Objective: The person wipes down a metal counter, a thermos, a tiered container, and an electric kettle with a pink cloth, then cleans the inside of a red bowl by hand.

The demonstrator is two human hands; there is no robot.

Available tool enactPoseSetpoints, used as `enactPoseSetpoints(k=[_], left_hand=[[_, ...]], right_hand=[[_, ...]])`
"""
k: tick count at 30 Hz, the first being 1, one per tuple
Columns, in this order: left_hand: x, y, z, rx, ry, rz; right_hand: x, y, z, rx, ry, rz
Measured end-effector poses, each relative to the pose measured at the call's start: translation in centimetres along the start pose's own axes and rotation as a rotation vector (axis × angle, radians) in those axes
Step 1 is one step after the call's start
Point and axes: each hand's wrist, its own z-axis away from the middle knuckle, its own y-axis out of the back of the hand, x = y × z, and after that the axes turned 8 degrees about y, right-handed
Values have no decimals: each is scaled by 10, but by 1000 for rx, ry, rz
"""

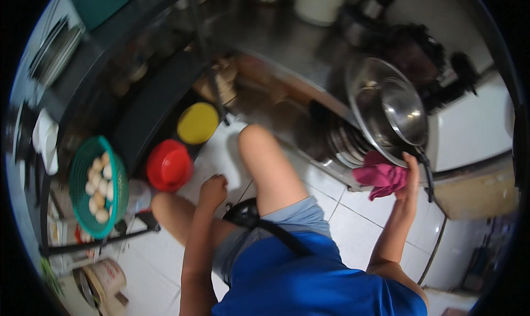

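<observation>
My right hand grips a magenta cloth, with the fingertips against the lower rim of a large stainless steel bowl. The bowl is tilted beside the counter edge. A smaller round metal vessel lies within its outline, and a dark handle juts down past my hand. Whether handle and vessel are one pan I cannot tell. My left hand hangs loosely curled above my thigh, with nothing visible in it. Nearest to it is a red plastic basin.
A green plastic basket of eggs stands at the left on a dark rack. A yellow round lid or container sits past the basin. Stacked metal pans lie under the steel counter. A black stool is below me.
</observation>
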Motion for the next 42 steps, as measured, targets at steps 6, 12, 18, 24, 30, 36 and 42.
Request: enactPoseSetpoints(k=[6,12,18,24,30,36,42], left_hand=[[-14,-24,17,-120,142,65],[-35,-44,26,-83,225,111],[-38,-50,28,-524,430,-39],[-84,-69,12,-181,592,127],[-178,-75,-24,369,1164,1483],[-215,-74,-41,604,1301,1836],[-235,-90,-48,636,1077,1878]], right_hand=[[35,-24,2,-167,163,-125],[109,-68,26,-144,488,124],[143,-148,70,-548,-45,47],[161,-238,60,-878,-159,51],[230,-288,34,-947,-399,39],[285,-258,13,-713,-643,51],[298,-277,19,-764,-689,99]])
